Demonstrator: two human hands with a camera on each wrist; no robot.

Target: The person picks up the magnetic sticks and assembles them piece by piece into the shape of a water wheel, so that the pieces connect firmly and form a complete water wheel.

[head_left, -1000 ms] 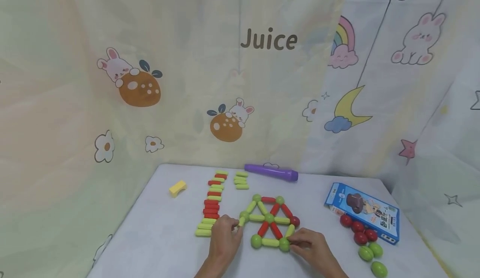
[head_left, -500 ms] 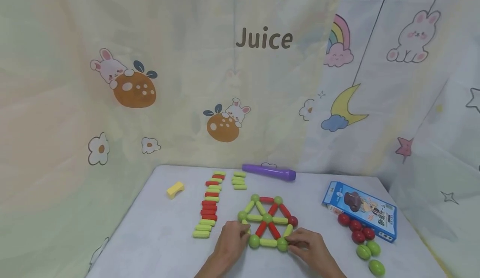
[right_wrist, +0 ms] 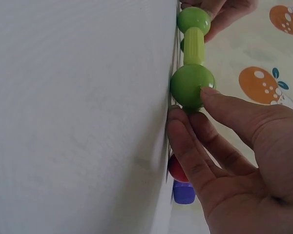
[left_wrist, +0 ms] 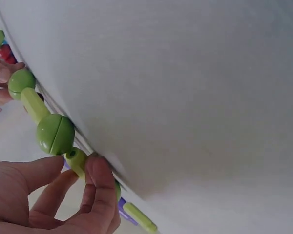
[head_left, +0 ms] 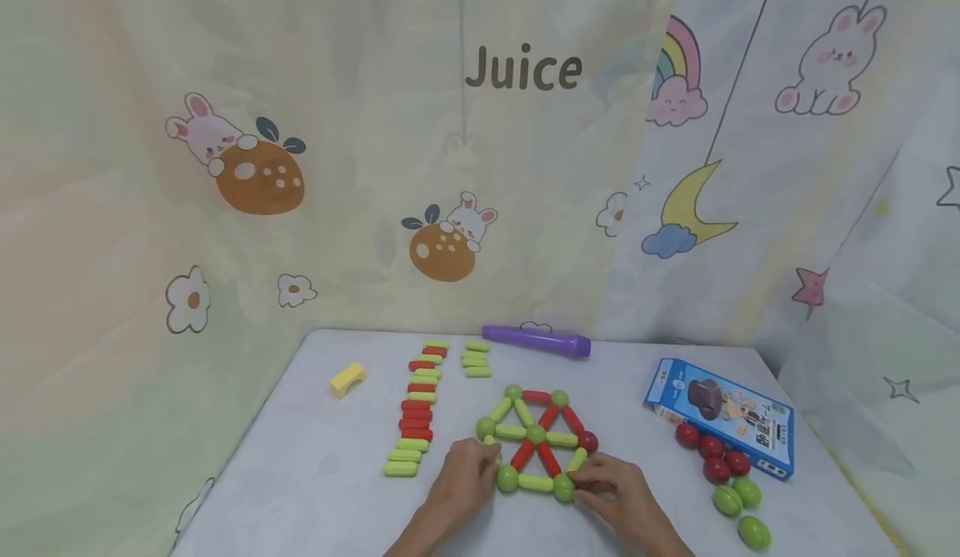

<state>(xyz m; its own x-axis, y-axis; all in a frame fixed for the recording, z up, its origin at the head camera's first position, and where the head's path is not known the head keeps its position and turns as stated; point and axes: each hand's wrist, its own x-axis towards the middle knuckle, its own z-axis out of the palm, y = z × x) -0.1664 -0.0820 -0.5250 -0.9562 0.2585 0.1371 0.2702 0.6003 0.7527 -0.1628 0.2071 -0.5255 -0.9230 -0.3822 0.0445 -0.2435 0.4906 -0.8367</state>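
A flat frame of magnetic rods and balls lies on the table, fanned around a green centre ball (head_left: 536, 434). At its left side my left hand (head_left: 463, 480) pinches a yellow-green magnetic rod (left_wrist: 76, 161) between thumb and fingers. The rod's holed end points at the lower left green ball (left_wrist: 55, 134) in the left wrist view. My right hand (head_left: 621, 490) holds the lower right green ball (right_wrist: 191, 87), thumb on its side and fingers against it. A yellow-green rod (head_left: 535, 484) joins these two lower balls. A red ball (head_left: 588, 441) forms the right corner.
Left of the frame runs a column of red and yellow-green rods (head_left: 416, 414), with a short stack of rods (head_left: 476, 359) behind. A yellow arch block (head_left: 347, 379), purple microphone-shaped toy (head_left: 536, 341), blue box (head_left: 731, 415), several red balls (head_left: 711, 447) and green balls (head_left: 753, 532) lie around.
My left hand has moved slightly right and down with the rod, swinging its lower end toward the lower left green ball. The right hand stays at its ball. The head view shifts slightly.
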